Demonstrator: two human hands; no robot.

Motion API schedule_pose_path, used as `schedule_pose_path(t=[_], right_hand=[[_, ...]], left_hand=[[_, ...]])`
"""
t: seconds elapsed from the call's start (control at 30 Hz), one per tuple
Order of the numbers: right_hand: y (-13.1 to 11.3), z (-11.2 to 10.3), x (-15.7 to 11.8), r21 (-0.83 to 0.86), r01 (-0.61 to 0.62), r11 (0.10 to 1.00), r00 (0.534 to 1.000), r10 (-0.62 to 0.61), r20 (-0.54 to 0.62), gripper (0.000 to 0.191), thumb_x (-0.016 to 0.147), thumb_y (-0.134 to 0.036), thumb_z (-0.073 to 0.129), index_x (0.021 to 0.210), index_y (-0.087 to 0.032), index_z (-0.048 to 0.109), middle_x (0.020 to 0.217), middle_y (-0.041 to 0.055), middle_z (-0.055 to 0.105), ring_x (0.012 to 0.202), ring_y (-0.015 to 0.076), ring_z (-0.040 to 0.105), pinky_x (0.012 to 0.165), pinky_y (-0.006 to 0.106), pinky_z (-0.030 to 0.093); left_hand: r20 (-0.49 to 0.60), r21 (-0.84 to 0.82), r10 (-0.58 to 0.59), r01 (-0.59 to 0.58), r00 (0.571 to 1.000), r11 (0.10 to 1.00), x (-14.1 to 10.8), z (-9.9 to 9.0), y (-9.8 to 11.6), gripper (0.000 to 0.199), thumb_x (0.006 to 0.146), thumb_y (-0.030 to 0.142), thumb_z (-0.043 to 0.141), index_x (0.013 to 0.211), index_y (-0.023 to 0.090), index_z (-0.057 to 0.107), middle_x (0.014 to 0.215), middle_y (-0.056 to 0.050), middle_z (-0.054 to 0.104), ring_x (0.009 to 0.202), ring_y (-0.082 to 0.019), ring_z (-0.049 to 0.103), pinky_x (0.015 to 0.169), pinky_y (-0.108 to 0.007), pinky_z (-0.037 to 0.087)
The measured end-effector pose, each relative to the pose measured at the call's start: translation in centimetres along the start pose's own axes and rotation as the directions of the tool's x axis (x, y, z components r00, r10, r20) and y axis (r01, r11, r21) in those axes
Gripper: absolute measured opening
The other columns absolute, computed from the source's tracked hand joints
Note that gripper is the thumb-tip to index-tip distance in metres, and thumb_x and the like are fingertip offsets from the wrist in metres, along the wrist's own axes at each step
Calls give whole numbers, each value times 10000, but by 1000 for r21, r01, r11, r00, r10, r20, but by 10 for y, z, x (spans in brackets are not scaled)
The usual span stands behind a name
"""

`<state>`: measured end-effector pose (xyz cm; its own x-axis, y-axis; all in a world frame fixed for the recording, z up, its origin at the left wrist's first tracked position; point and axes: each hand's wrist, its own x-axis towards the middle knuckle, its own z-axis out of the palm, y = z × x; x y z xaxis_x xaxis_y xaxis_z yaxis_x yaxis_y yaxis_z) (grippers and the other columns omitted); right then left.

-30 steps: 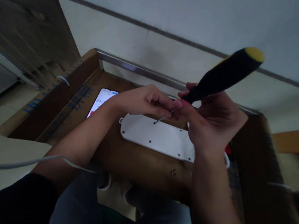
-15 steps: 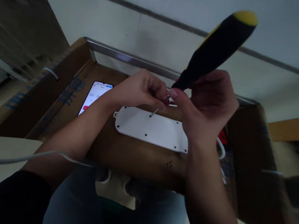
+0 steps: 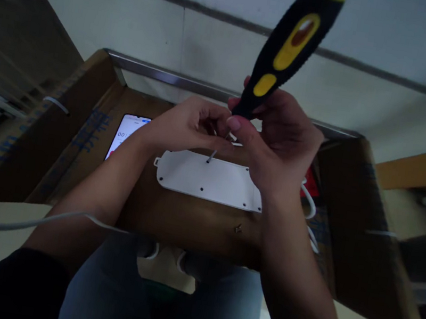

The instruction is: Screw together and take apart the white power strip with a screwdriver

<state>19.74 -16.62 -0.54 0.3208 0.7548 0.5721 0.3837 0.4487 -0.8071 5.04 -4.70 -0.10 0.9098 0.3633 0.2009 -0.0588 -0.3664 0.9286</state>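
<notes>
A black and yellow screwdriver (image 3: pixel 291 48) leans up to the right, its handle base gripped by my right hand (image 3: pixel 281 138). Its thin shaft runs down to a hole near the upper edge of a white power strip (image 3: pixel 205 179), which lies with its screw holes facing up. Around the shaft, the fingers of my left hand (image 3: pixel 198 125) are pinched together, close to my right thumb. Whether the tip sits inside the hole is too small to tell. Several small screws (image 3: pixel 238 229) lie in front of the strip.
A phone showing a timer (image 3: pixel 126 132) lies at the left, partly behind my left forearm. Cardboard walls (image 3: pixel 379 234) rise on both sides. White cable (image 3: pixel 309 202) and a red item (image 3: pixel 311 185) are at the right. Another cable (image 3: pixel 16 225) crosses my left forearm.
The screwdriver handle has turned, so its yellow inlays now face me. My right hand's fingers have shifted round it. The whole view has moved slightly, with the strip a little further left.
</notes>
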Motion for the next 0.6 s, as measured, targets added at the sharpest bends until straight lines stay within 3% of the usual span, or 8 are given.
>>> schedule_pose_path(t=[0.07,0.13,0.2,0.27,0.33,0.4,0.6], right_hand=[[0,-1,-1,18,1,1000,997,-2,72,480,951,-482,697,1374,-273,613,1278,13,659,1180,97,675,1032,258,593],[0,0,0,23,21,1000,995,-23,94,480,956,-464,692,1390,-279,599,1338,14,633,1248,103,658,1048,250,586],[0,1,1,9,51,999,998,-51,47,526,871,-451,795,1336,-269,629,1317,7,622,1196,87,656,1004,224,583],[0,1,2,-6,81,997,996,-81,-28,517,790,-432,870,1224,-235,669,1164,0,637,1043,47,643,905,188,568],[0,1,2,-34,91,995,994,-93,-59,428,831,-434,836,1159,-203,684,1059,-3,642,961,23,625,866,173,548],[-1,-1,2,-74,98,992,994,-100,-30,364,915,-424,752,1187,-191,683,1105,-3,665,998,22,641,907,179,542],[-2,-5,0,-86,101,991,993,-94,78,423,1010,-400,609,1389,-212,605,1253,22,661,1136,57,664,996,220,554]], left_hand=[[64,-11,2,-1,998,1000,-1,-6,2,254,872,439,790,918,190,767,901,-19,727,981,-213,716,872,-327,560],[61,-39,-4,6,998,999,-1,-7,2,265,875,440,790,872,175,778,834,-8,726,869,-179,703,799,-298,555],[11,-97,-10,11,1000,995,1,-3,2,292,827,433,847,795,157,757,734,5,688,738,-142,642,704,-278,531],[-49,-140,3,-10,999,990,4,3,0,320,763,411,912,731,155,723,678,14,645,671,-116,571,628,-269,485],[-109,-127,29,-43,994,991,6,7,-2,343,724,393,945,699,160,695,677,15,625,670,-113,542,611,-273,459],[-143,-77,68,-79,987,994,7,7,-4,340,745,390,928,695,158,686,680,13,616,686,-117,549,624,-276,454],[25,-19,83,-82,996,996,4,-6,1,161,849,319,811,861,159,803,819,-14,751,797,-140,666,735,-258,528]])
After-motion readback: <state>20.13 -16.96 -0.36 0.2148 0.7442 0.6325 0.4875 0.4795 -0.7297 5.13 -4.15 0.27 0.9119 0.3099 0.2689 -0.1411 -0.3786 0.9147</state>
